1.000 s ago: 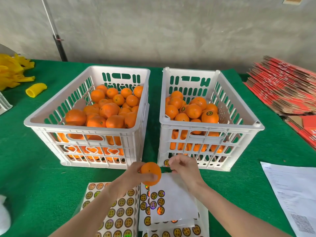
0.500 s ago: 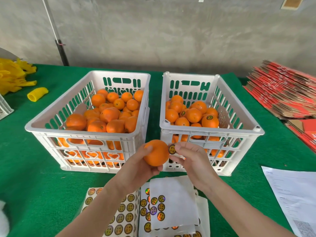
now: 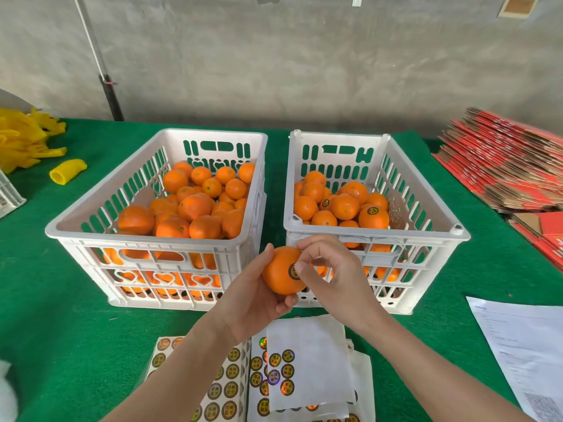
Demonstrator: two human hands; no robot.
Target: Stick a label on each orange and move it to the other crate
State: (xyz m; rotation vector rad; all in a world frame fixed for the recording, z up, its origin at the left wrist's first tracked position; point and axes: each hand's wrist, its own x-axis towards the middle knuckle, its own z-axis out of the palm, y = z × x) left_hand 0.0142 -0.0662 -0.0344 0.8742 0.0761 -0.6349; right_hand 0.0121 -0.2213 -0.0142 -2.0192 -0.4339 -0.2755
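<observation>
My left hand (image 3: 249,303) grips an orange (image 3: 279,274) in front of the gap between two white crates. My right hand (image 3: 332,275) presses a round gold-and-black label (image 3: 293,272) onto the orange's right side with its thumb; the other fingers are curled above the fruit. The left crate (image 3: 91,208) holds a heap of oranges with no labels showing. In the right crate (image 3: 426,214) lie fewer oranges, some showing labels. Sheets of labels (image 3: 225,388) lie on the green table below my forearms.
White backing paper (image 3: 307,360) covers part of the label sheets. A printed paper (image 3: 524,351) lies at the right, flat red cartons (image 3: 502,166) are stacked at the far right, and yellow foam nets (image 3: 27,141) sit at the far left.
Both hands have risen from the label sheets toward the crates. The right hand brought a label to the orange and now presses it on.
</observation>
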